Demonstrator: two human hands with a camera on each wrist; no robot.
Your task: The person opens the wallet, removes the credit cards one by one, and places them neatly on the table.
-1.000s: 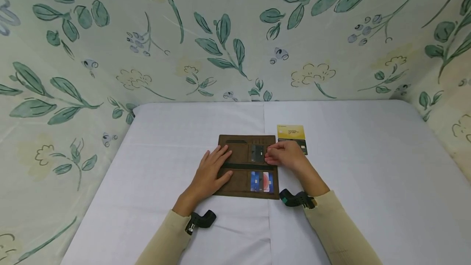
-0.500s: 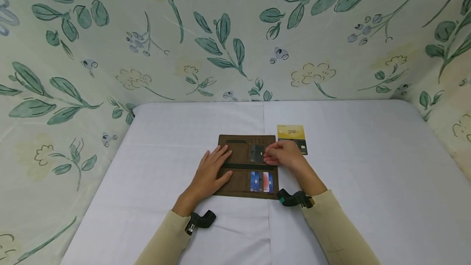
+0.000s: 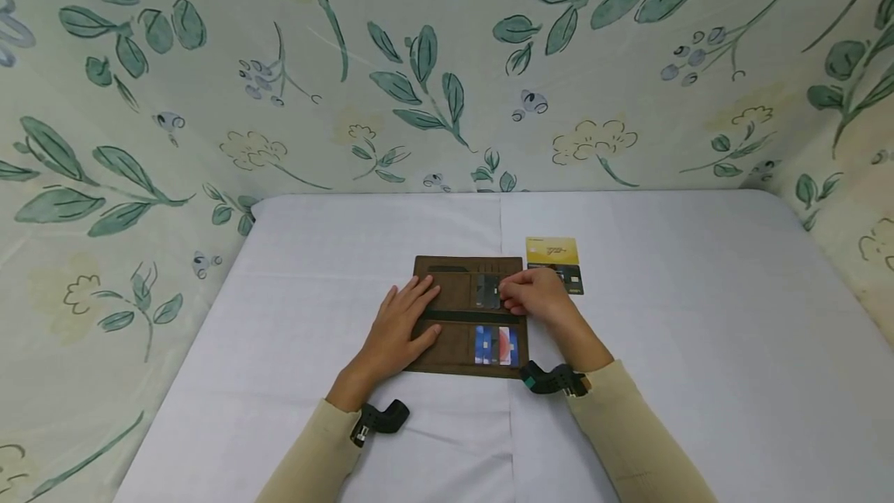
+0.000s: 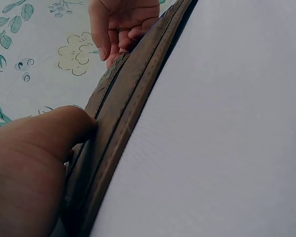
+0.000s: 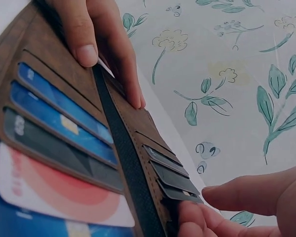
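An open brown leather wallet point(image 3: 454, 348) lies flat on the white cloth. My left hand point(image 3: 400, 324) rests on its left side, fingers spread, thumb on the lower half. At the upper half's right edge, my right hand point(image 3: 541, 293) pinches the end of a dark card, thumb and fingertips close together. Several dark cards point(image 5: 170, 173) sit in the slots there. Blue cards point(image 5: 64, 116), a dark one and a white card with red circles point(image 5: 59, 182) fill the lower slots. The right hand's fingertips partly hide the pinched card's end.
A yellow and black bank card point(image 3: 552, 249) lies just beyond the right hand, its lower part overlapped by that hand. The table point(image 3: 663, 293) has a white cloth, and a floral curtain point(image 3: 447, 84) hangs behind it.
My right hand and forearm have shifted slightly left, fingertips closer in over the dark cards. My left hand and the wallet stay in place.
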